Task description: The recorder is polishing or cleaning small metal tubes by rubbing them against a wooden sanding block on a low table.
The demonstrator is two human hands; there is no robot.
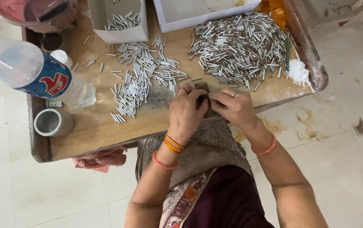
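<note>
My left hand (186,113) and my right hand (233,107) meet at the near edge of a low wooden table (93,126). Their fingertips pinch together over a small dark item between them; what it is cannot be made out. Just beyond my left hand lies a loose heap of short silver metal tubes (141,76). A bigger pile of the same tubes (240,44) spreads beyond my right hand. Orange bangles sit on both wrists, and a ring is on my right hand.
A plastic water bottle (33,71) lies at the left, with a grey cylindrical cup (53,122) near it. Two white boxes (120,19) (198,12) stand at the far edge. White powder (298,71) sits at the right rim. Pink cloth (101,158) hangs under the table.
</note>
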